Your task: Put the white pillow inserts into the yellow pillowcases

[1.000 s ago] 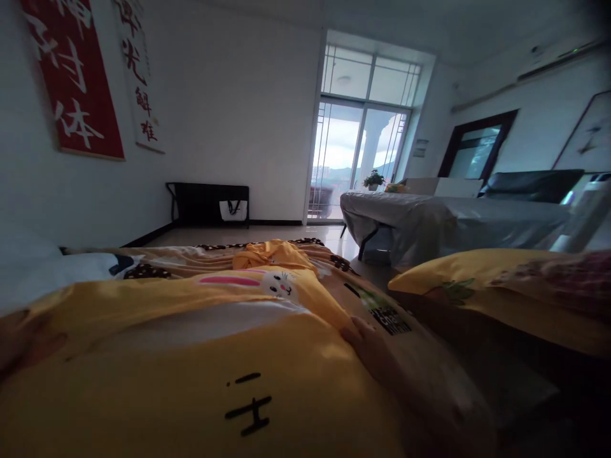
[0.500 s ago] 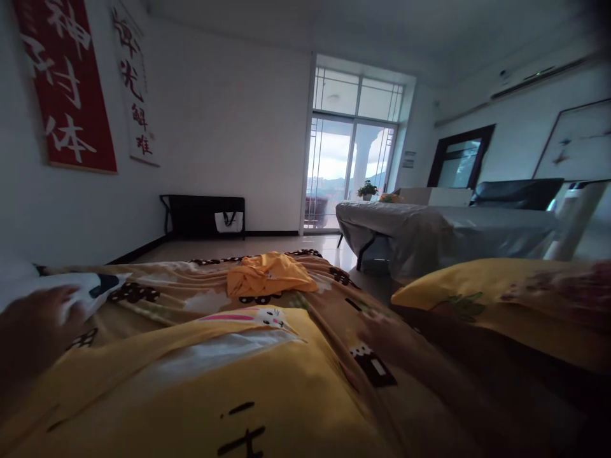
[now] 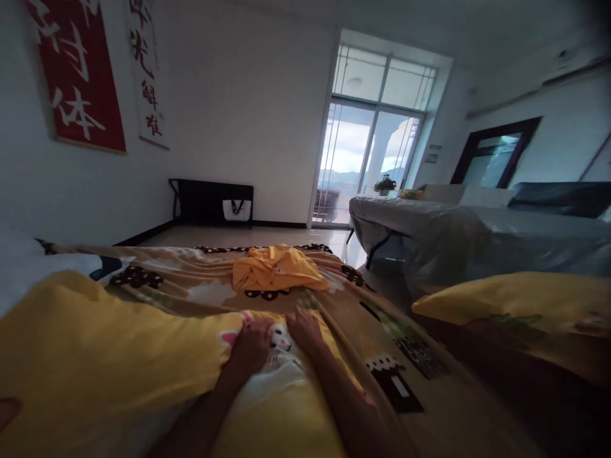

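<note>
Across the bed in front of me lies a yellow pillowcase (image 3: 143, 337) with a white rabbit face printed on it. My left hand (image 3: 255, 340) has its fingers curled over the fabric just left of the rabbit's face. Close beside it, my right hand (image 3: 308, 327) grips the cloth on the face's other side, its fingers bent down over the far edge. A pale white patch (image 3: 281, 385) shows below the rabbit, between my forearms. Beyond my hands, a crumpled orange cloth (image 3: 279, 268) rests on the brown patterned blanket (image 3: 200, 291).
A second yellow pillow (image 3: 520, 296) lies at the right. White bedding (image 3: 71, 264) sits at the left. Past the bed stand a table under a plastic sheet (image 3: 429, 232), a black bench (image 3: 200, 200) with a white bag (image 3: 237, 210), and glass doors (image 3: 353, 165).
My left hand has come from the white bedding at the far left to the rabbit print. My right hand has moved left onto it too. The yellow fabric now bulges at the left.
</note>
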The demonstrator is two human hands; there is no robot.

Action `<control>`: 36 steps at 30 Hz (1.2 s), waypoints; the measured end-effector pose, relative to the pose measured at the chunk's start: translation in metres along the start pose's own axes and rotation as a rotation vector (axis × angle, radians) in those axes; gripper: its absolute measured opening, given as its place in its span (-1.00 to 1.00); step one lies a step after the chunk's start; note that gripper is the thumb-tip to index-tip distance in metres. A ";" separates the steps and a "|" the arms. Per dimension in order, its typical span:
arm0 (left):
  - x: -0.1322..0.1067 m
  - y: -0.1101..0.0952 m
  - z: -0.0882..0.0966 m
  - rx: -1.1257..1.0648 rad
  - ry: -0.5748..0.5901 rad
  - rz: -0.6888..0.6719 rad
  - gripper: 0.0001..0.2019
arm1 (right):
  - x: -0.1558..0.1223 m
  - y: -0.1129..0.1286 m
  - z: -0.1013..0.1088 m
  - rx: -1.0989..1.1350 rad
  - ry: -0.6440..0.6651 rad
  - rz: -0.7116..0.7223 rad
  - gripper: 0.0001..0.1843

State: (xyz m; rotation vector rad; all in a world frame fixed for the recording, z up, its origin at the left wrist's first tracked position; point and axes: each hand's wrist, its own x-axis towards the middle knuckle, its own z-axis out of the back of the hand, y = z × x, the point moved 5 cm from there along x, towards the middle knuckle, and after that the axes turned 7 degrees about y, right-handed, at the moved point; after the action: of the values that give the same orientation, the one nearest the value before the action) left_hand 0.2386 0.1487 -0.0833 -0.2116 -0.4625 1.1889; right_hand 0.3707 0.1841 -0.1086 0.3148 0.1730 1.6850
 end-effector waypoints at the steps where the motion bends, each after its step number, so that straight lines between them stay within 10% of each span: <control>1: -0.002 0.010 -0.004 -0.083 -0.002 0.035 -0.69 | 0.004 -0.007 -0.007 0.016 0.018 0.004 -0.64; 9: 0.016 0.020 0.003 -0.625 0.055 0.059 -0.69 | 0.026 -0.035 -0.002 0.177 0.081 0.000 -0.67; 15: 0.011 0.021 0.009 -0.713 0.060 0.090 -0.64 | 0.013 -0.023 0.041 0.258 -0.092 0.051 -0.65; 23: 0.006 0.017 0.017 -0.471 -0.055 0.008 -0.72 | -0.053 0.048 0.053 0.087 0.244 0.657 -0.78; 30: -0.055 -0.057 0.060 0.063 -0.613 -0.749 -0.86 | -0.040 0.031 0.065 -0.101 0.139 0.240 -0.69; 33: -0.078 -0.090 0.058 0.080 -0.544 -0.932 -0.81 | -0.042 0.020 0.088 0.008 0.075 0.166 -0.66; 36: -0.071 -0.100 0.036 0.058 -0.207 -0.858 -0.87 | -0.051 0.013 0.108 0.091 -0.009 0.101 -0.61</control>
State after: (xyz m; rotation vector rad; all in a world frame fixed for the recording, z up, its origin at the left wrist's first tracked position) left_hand 0.2851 0.0429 -0.0283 0.1600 -0.6141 0.3792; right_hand 0.3967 0.1243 -0.0079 0.4049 0.2312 1.7782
